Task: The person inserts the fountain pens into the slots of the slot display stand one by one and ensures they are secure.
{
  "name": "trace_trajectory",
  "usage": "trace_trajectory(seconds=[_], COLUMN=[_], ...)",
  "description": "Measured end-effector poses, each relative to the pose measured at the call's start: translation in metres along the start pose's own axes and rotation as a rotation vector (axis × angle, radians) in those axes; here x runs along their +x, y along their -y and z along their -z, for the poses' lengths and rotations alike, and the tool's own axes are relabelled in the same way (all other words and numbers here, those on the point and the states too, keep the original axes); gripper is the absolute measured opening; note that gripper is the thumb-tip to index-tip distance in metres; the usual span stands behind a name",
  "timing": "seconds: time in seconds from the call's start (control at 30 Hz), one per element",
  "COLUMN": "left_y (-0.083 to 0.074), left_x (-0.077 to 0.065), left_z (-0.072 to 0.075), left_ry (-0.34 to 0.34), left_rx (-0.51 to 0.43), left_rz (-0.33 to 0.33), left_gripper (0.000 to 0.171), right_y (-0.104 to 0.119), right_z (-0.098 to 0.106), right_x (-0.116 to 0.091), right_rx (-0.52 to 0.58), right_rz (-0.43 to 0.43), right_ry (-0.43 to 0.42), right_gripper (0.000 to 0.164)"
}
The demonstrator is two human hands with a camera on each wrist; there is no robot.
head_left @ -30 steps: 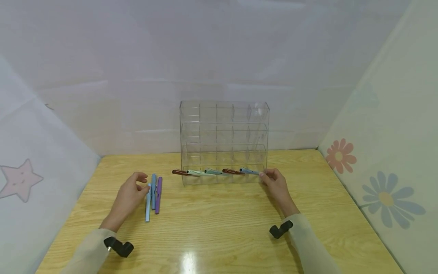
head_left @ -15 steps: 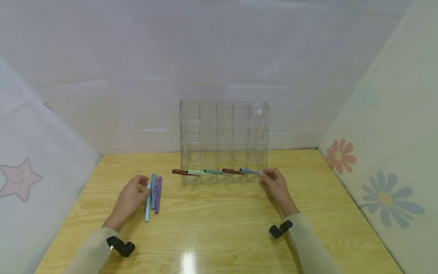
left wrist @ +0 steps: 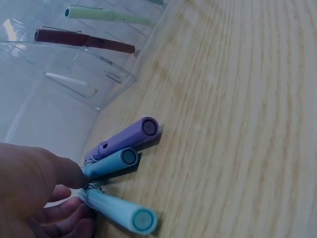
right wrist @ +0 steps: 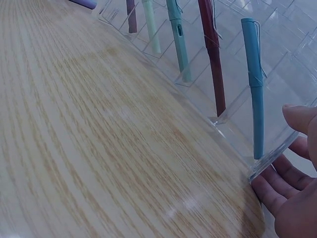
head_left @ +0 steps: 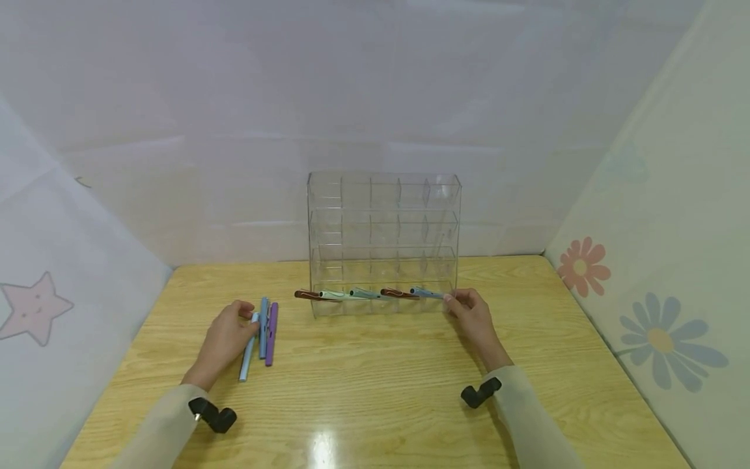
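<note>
My left hand [head_left: 227,335] pinches the far end of a light blue pen [head_left: 246,359] that lies aslant on the table, as the left wrist view [left wrist: 121,210] also shows. Close to its right lie a darker blue pen [head_left: 263,342] and a purple pen [head_left: 271,345]. A clear acrylic pen rack [head_left: 385,210] stands at the back. My right hand [head_left: 474,322] grips its lower right side, thumb in front and fingers outside the wall. In the bottom row lean a dark red pen [head_left: 307,294], a pale green one, a teal one, another dark red pen [right wrist: 214,59] and a blue pen [right wrist: 255,89].
The rack's upper tiers hold no pens. A wood-grain table [head_left: 363,391] carries everything, with a white sheet [head_left: 234,163] hanging behind it. A patterned sheet [head_left: 662,260] with flowers borders the right side. Each sleeve carries a black wrist mount [head_left: 480,393].
My left hand has closed on the light blue pen, whose near end has swung left, away from the other two pens. The right hand and the rack have stayed still.
</note>
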State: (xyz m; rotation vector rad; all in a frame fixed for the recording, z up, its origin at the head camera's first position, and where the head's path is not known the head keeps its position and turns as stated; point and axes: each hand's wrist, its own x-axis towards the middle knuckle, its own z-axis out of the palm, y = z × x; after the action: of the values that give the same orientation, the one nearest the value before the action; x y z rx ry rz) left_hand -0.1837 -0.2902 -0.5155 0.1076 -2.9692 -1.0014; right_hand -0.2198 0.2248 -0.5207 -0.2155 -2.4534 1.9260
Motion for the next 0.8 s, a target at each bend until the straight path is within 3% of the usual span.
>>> trace_trajectory(seconds=[0.33,0.8], left_y=[-0.002,0.007], left_x=[0.009,0.003], left_z=[0.002,0.007], left_ry=[0.027,0.012], left_rx=[0.035,0.007], left_rz=[0.070,0.089], left_gripper=[0.048,0.045], right_y=[-0.001,-0.002], right_z=[0.000,0.001], right_x=[0.001,0.001], right_rx=[0.022,0.011], right_rz=[0.016,0.016], right_ry=[0.002,0.013], right_gripper=[0.037,0.039])
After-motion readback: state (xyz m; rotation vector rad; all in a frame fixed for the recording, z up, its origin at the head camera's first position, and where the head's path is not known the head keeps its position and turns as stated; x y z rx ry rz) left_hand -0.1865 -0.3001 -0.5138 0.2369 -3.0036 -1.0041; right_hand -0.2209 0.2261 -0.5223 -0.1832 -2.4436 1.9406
